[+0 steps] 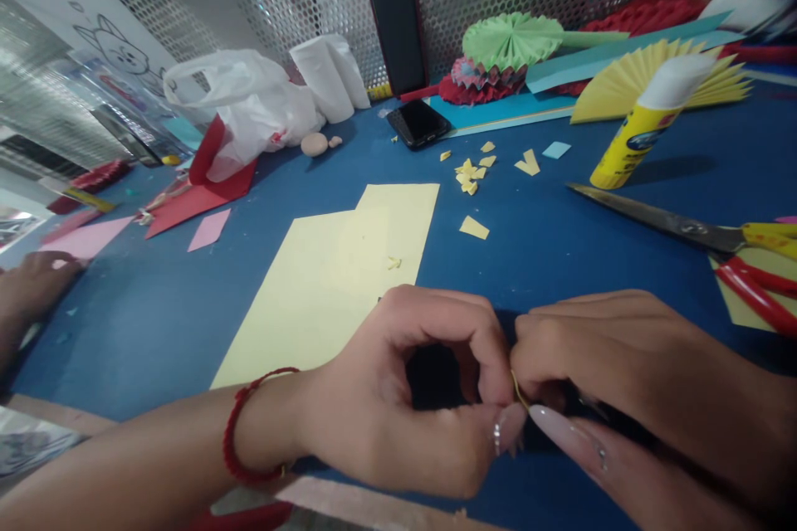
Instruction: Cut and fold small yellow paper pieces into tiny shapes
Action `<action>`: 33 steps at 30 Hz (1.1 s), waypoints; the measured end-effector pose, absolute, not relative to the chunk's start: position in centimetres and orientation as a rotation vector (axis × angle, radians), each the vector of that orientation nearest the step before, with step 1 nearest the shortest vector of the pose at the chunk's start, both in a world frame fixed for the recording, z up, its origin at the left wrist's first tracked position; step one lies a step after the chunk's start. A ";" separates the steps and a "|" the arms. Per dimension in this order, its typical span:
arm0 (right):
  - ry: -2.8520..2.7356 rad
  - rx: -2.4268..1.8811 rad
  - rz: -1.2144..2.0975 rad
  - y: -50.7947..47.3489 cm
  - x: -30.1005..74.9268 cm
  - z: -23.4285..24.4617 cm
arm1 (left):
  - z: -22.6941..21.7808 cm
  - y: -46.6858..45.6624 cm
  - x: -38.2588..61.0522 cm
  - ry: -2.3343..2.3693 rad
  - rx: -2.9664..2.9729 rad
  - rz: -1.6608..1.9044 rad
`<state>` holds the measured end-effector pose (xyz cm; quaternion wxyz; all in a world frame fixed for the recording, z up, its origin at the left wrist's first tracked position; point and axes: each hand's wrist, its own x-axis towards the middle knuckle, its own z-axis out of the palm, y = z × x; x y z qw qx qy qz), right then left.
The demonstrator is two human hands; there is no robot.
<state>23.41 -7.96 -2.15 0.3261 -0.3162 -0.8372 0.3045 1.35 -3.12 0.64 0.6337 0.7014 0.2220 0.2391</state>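
My left hand (423, 390), with a red cord bracelet (232, 431) on the wrist, pinches thumb and forefinger together near the table's front edge. Right beside it, my right hand (623, 382) is closed in a pinch too. Between the fingertips of both hands shows the thin edge of a small yellow paper piece (518, 388); most of it is hidden by the fingers. Behind my left hand lie pale yellow paper sheets (299, 274), overlapping, with a tiny folded scrap (394, 263) on top. Several yellow paper bits (470, 174) lie in a loose pile farther back.
Scissors (678, 224) with red and yellow handles lie at right, near an upright glue stick (635, 133). Folded paper fans (514, 41), a flat phone (418, 124) and a leaning phone (398, 29) are at the back. Another person's hand (37, 290) rests at far left.
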 end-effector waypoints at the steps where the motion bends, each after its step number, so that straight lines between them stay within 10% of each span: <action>1: -2.197 -0.835 0.798 -8.0 23.4 -2.1 | 0.6 -3.1 1.3 0.507 1.601 0.546; 33: -2.136 -0.793 0.804 -8.1 23.3 -2.4 | 0.7 -2.9 1.3 0.503 1.580 0.477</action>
